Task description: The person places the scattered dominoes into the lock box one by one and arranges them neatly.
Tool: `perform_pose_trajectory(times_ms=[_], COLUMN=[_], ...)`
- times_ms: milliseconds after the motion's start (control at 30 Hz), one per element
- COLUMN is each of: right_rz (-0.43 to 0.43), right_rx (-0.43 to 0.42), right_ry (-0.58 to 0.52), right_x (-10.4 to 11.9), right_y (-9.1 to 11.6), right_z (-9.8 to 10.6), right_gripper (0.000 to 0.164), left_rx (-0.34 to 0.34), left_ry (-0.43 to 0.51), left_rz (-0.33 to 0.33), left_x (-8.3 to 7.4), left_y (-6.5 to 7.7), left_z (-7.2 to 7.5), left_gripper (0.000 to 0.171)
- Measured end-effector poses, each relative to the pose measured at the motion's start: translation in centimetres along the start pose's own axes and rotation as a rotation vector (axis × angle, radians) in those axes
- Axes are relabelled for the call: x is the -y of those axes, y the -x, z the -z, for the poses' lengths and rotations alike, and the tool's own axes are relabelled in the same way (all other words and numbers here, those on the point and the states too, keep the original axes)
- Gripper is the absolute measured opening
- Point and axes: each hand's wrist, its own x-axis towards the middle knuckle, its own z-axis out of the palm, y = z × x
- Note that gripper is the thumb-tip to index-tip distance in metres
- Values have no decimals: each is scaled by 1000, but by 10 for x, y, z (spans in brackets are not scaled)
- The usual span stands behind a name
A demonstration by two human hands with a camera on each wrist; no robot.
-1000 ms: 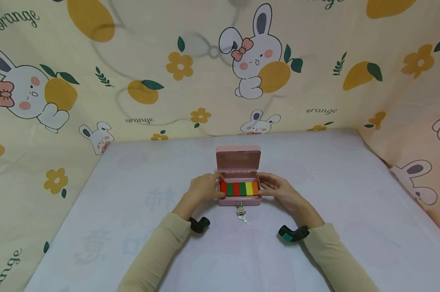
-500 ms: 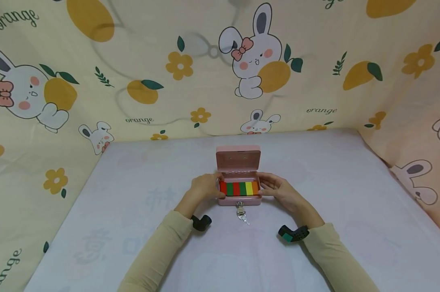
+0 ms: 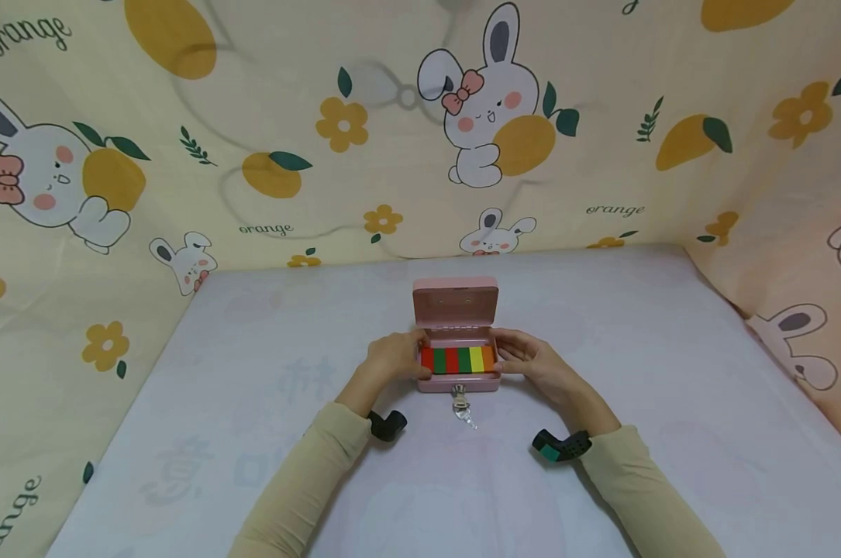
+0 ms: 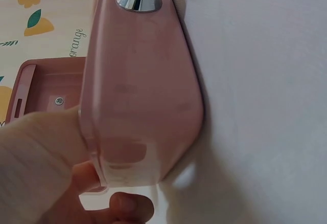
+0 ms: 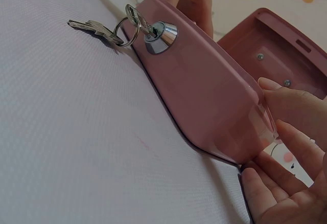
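A pink metal cash box [image 3: 458, 385] stands on the table with its lid [image 3: 455, 306] raised. Inside lies a row of several coloured blocks [image 3: 458, 360] in red, green, yellow and orange. At the left end of the box, my left hand [image 3: 394, 356] grips the wall, its thumb over the rim and fingers outside. My right hand [image 3: 535, 364] holds the opposite end, with the thumb at the rim and the other fingers low against the side [image 5: 276, 183]. A key sits in the front lock [image 5: 162, 37], and a second key [image 5: 94, 29] hangs from its ring.
The box rests on a pale cloth-covered table [image 3: 420, 488]. Behind it and at both sides rises a cloth backdrop [image 3: 392, 178] printed with rabbits and oranges. A black wrist camera [image 3: 388, 425] sits on the left wrist, another camera [image 3: 561, 446] on the right.
My left wrist and forearm have shifted slightly to the right and forward. Both hands keep their places on the box, and the box and blocks have not moved.
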Motion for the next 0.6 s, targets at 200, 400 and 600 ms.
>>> perform_pose_trajectory(times_ms=[200, 400, 600], right_rz=[2, 8, 16], right_rx=[-2, 6, 12], right_ry=[-8, -15, -22], right_x=[-1, -6, -9], right_y=[0, -1, -2], right_z=[1, 1, 0], right_gripper=[64, 64, 64], left_rx=[10, 13, 5], left_ry=[-3, 1, 17], left_rz=[6, 0, -10], left_x=[-2, -2, 0], left_y=[-1, 2, 4], left_z=[0, 0, -2], left_gripper=[47, 47, 47])
